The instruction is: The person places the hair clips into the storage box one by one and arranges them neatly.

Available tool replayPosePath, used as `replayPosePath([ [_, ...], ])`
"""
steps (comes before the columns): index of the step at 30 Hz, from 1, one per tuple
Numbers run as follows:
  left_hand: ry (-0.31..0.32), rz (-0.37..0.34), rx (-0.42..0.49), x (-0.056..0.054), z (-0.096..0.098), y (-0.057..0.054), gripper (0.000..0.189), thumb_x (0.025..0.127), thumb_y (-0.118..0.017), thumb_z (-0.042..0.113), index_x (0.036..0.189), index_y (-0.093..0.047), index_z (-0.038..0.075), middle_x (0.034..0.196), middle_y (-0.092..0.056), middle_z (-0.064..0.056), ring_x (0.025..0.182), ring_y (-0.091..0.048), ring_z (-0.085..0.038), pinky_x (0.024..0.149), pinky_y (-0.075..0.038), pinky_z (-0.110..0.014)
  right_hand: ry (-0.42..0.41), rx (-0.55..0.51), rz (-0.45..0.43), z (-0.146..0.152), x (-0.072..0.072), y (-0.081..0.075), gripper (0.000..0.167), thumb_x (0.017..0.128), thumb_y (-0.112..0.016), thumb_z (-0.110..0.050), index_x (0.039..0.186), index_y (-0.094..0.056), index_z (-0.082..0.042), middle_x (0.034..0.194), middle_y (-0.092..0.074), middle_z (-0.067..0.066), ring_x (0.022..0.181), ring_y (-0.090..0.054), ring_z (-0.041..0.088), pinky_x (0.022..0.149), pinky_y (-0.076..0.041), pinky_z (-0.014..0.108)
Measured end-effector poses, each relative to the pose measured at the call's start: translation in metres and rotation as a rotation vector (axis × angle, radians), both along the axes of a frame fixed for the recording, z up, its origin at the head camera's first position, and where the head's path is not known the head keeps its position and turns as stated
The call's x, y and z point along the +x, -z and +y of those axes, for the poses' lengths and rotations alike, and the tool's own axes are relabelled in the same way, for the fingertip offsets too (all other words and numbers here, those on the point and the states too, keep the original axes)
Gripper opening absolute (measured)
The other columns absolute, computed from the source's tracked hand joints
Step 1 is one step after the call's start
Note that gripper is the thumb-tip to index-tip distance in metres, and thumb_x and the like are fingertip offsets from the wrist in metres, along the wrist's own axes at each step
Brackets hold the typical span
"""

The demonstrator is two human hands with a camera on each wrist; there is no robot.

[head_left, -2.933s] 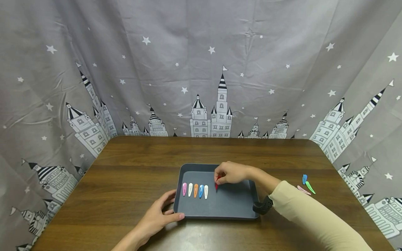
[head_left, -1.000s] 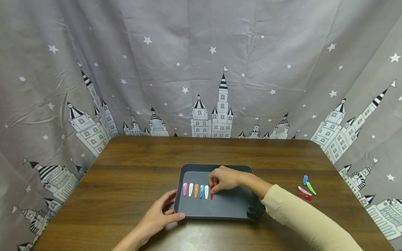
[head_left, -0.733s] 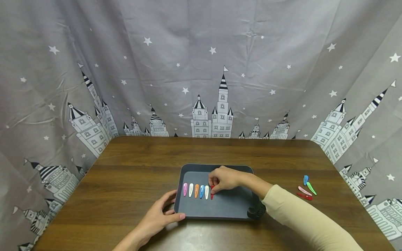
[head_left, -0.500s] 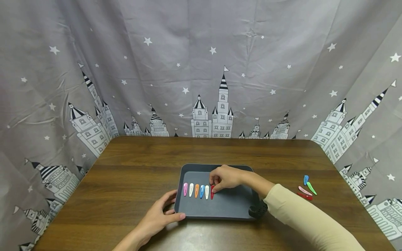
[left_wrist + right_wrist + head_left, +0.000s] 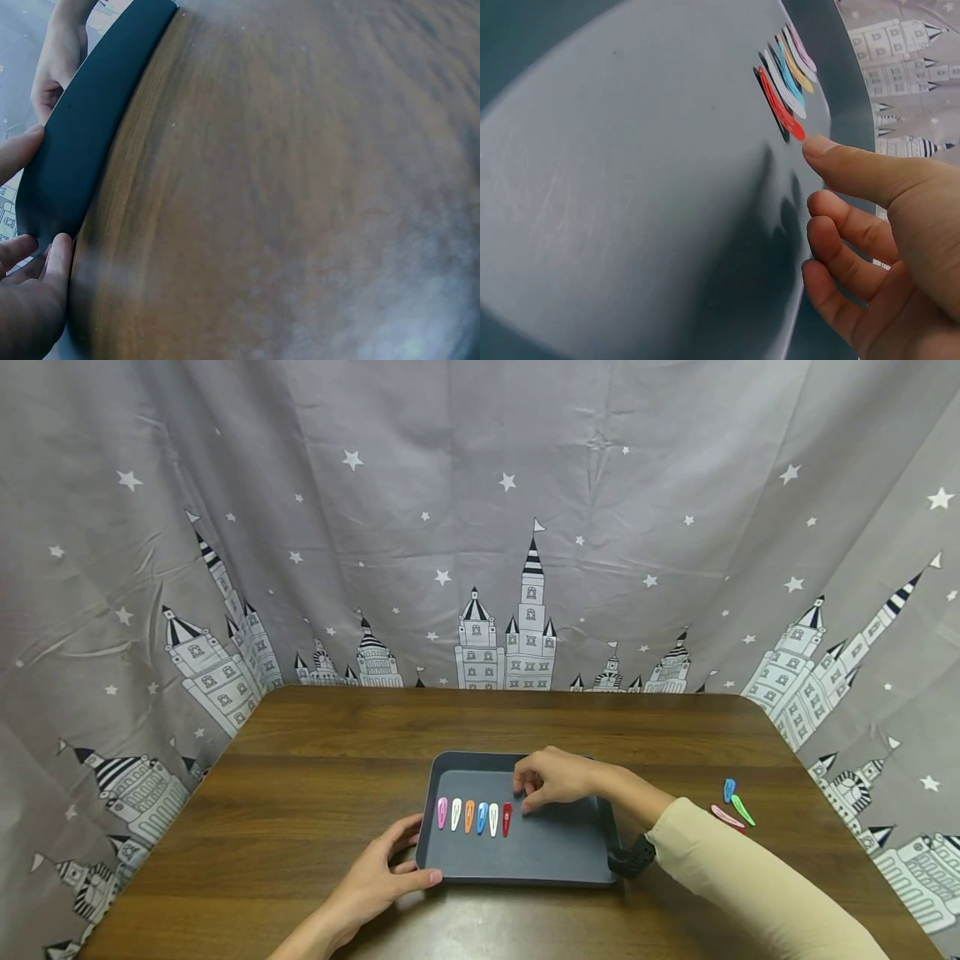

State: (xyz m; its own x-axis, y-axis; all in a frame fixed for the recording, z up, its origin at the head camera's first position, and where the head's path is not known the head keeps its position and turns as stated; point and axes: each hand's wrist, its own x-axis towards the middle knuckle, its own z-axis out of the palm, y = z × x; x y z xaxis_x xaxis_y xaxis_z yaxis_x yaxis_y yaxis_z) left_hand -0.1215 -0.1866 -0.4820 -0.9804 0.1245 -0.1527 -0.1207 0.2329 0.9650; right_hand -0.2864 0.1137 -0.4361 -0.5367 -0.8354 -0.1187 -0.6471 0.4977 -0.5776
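Observation:
A red snap hair clip (image 5: 507,819) lies in the dark grey tray (image 5: 540,870), at the right end of an upright row. To its left are a white clip (image 5: 493,819), a blue clip (image 5: 482,818), an orange clip (image 5: 469,816), another white clip (image 5: 456,814) and a pink clip (image 5: 442,813). My right hand (image 5: 558,777) is just right of the red clip, over the tray, fingers loosely bent and nothing between them; the right wrist view shows thumb and fingers apart. My left hand (image 5: 382,870) grips the tray's front left corner, thumb at the front wall.
On the wooden table (image 5: 337,735), right of the tray, lie a blue clip (image 5: 729,790), a green clip (image 5: 742,810), a pink clip (image 5: 726,816) and a red clip (image 5: 738,830) partly hidden by my right sleeve (image 5: 750,868). A grey castle-print curtain (image 5: 480,527) hangs behind the table.
The right hand brought the red clip left to the end of the row, set it down and let go, then drew back slightly to the right. The left hand has stayed on the tray.

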Motion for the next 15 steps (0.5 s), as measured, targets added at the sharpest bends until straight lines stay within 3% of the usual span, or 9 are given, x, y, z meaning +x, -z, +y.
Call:
replayPosePath([
  [15,-0.002,0.005,-0.001,0.0,0.0,0.001,0.085,0.081,-0.091,0.014,0.153,-0.046,0.005,0.149,-0.049,-0.022,0.137,-0.046,-0.037,0.103,-0.052,-0.034,0.031,-0.026,0.032,0.028,-0.001,-0.004,0.016,0.089,-0.083,-0.012,0.097,-0.07,-0.006,0.074,-0.061,-0.011,0.066,-0.054,0.004,0.059,-0.045,0.021],
])
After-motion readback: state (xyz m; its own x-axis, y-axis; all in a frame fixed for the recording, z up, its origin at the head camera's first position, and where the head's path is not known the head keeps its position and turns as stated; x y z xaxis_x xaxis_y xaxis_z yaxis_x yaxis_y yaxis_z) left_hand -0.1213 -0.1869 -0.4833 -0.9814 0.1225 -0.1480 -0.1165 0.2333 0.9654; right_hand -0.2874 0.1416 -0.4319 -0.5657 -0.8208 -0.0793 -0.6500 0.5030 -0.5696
